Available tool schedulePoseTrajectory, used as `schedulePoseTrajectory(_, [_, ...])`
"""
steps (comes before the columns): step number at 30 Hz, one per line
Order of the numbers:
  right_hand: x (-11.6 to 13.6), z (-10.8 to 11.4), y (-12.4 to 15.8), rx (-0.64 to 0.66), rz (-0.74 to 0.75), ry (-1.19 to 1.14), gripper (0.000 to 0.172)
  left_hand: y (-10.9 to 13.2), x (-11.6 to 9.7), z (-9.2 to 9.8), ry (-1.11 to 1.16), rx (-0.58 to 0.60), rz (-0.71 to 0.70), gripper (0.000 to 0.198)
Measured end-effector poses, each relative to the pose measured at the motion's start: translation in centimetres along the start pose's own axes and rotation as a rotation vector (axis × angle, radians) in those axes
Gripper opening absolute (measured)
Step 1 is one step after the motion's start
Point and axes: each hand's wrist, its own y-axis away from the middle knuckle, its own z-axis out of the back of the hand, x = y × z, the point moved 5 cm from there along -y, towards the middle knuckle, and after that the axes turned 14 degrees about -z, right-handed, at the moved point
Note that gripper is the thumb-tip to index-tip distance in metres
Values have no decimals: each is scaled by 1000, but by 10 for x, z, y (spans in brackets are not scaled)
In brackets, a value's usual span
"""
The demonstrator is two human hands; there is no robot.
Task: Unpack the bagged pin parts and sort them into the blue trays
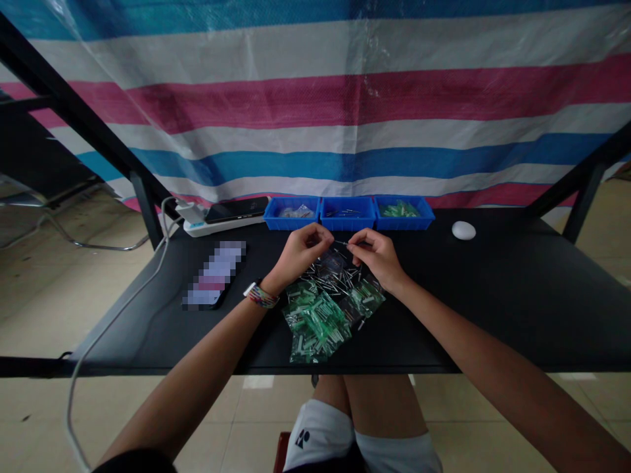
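My left hand [300, 253] and my right hand [375, 256] meet above the middle of a black table [493, 295]. Each is closed in a pinch. Between them runs a thin metal pin [342, 244], held by my right fingertips and touched by my left ones. Just below the hands lies a scatter of loose metal pins [331, 274]. Nearer to me sit clear bags of green tube pieces [315, 322]. A beaded bracelet and a watch band circle my left wrist.
Three blue trays [348, 213] line the table's back edge, the right one holding green parts. A power strip with a dark phone [235, 210] lies left of them, another phone [214, 282] at left, a white oval object [463, 230] at right. Striped tarp hangs behind.
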Motion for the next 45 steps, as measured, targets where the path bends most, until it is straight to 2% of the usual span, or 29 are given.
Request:
schedulePoseTrajectory(7, [3, 11, -9, -110, 62, 17, 23, 0, 6, 2, 33, -13, 19, 29])
schedulePoseTrajectory(15, [29, 37, -48, -381, 232, 100, 26, 0, 4, -2, 38, -5, 19, 28])
schedulePoseTrajectory(18, [39, 35, -59, -366, 230, 199, 23, 0, 5, -3, 39, -3, 16, 26])
schedulePoseTrajectory(20, [43, 33, -56, -349, 212, 246, 21, -1, 6, -3, 42, -3, 10, 25])
schedulePoseTrajectory(22, [47, 28, -43, -309, 220, 265, 18, -2, 6, -2, 39, -9, -3, 23])
schedulePoseTrajectory(24, [51, 17, -21, -202, 230, 284, 15, -3, 4, -1, 17, -25, -20, 22])
schedulePoseTrajectory(27, [57, -8, 25, 43, 222, 386, 11, -5, -1, -1, -6, -27, -50, 18])
schedulePoseTrajectory(29, [64, -24, 60, 156, 274, 462, 9, -7, -4, -1, -39, -41, -84, 16])
schedulePoseTrajectory(33, [70, -47, 118, 344, 386, 503, 17, -8, -2, -1, -127, -26, -116, 14])
schedulePoseTrajectory(35, [64, -56, 135, 353, 449, 602, 17, -5, 3, -4, -186, 39, -138, 11])
schedulePoseTrajectory(37, [52, -67, 147, 377, 518, 761, 10, -2, 8, -5, -223, 76, -132, 8])
schedulePoseTrajectory(38, [44, -71, 151, 388, 555, 855, 7, 0, 10, -5, -225, 75, -122, 8])
schedulePoseTrajectory(41, [22, -81, 160, 381, 639, 1126, 11, 1, 12, -3, -219, 50, -109, 8])
schedulePoseTrajectory(45, [10, -86, 169, 349, 795, 1262, 10, -2, 10, -3, -258, 75, -122, 9])
